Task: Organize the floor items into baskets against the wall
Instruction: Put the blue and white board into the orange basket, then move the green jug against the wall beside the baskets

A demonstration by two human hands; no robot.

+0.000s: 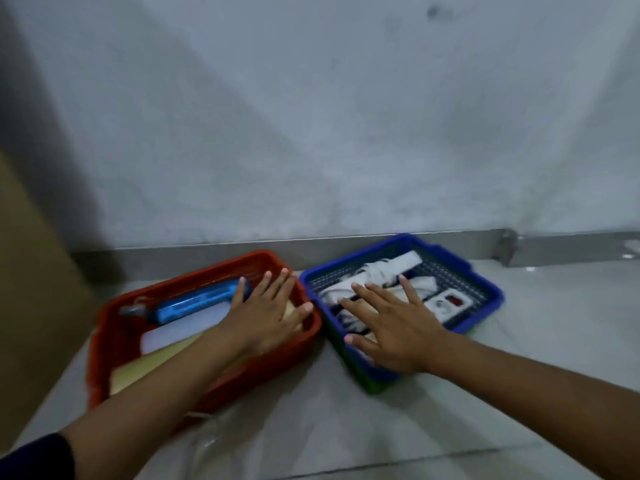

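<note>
A red basket [104,344] stands on the floor at the left, close to the wall. It holds a blue box-like item [194,303], a white flat item [180,330] and a yellowish flat item [138,370]. My left hand [266,310] lies over this basket with fingers spread, holding nothing. To the right sits a blue basket [485,289] with white cloth [377,271] and a white power strip with a red switch [450,303]. My right hand [391,327] rests flat on the blue basket's contents, fingers apart.
A grey wall [311,116] with a metal skirting strip [554,244] runs behind both baskets. A brown panel [31,289] stands at the left edge. The floor is pale tile [415,427], with clear plastic film [221,445] lying in front of the red basket.
</note>
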